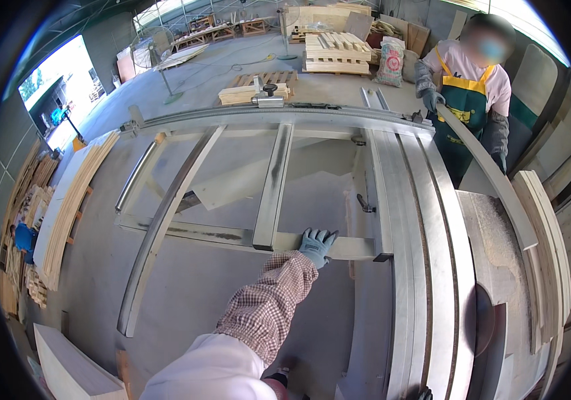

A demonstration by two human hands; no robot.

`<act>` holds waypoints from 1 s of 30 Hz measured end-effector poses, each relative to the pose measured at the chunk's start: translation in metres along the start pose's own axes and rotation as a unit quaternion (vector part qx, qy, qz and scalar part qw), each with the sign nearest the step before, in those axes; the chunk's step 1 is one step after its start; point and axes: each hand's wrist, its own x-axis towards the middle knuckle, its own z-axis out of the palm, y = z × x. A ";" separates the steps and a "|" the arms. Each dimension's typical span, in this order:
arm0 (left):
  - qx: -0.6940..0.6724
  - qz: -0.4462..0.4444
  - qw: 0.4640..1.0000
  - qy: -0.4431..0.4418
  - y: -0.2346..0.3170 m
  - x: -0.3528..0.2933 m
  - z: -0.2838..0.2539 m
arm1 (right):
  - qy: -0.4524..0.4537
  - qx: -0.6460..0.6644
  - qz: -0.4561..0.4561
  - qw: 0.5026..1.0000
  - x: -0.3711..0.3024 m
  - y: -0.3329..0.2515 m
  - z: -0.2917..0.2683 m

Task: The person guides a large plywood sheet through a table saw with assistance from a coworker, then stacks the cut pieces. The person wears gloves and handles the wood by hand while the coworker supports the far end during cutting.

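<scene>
My left hand (317,247), in a blue-grey work glove, lies over the near rail of a metal support frame (225,233). Its fingers are spread across the rail and grip nothing loose. At the lower edge only dark gloved fingertips of my right hand (425,394) show, beside the long grooved sliding table (435,267) of a table saw. What that hand holds, if anything, is out of sight. A dark round disc (484,320) stands right of the sliding table. Across the saw, a co-worker (465,100) in a green apron and gloves holds a long pale board (489,163).
Stacked boards (545,247) stand at the right beside a sawdust-strewn saw top (499,247). A long metal fence (285,119) crosses the frame's far side. More lumber (75,207) lies at left. A pallet stack (337,53), sacks (390,61) and a fan (159,57) stand farther back.
</scene>
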 end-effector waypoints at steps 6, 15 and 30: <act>-0.055 -0.062 0.996 -0.024 0.007 0.002 -0.017 | -0.007 -0.005 0.008 1.000 -0.009 -0.001 0.003; -0.116 -0.059 0.990 0.055 0.011 0.008 -0.007 | -0.059 -0.016 0.069 0.996 -0.002 0.011 0.006; -0.080 -0.033 0.995 0.043 -0.001 0.005 -0.006 | -0.073 -0.008 0.090 0.993 0.003 0.010 0.002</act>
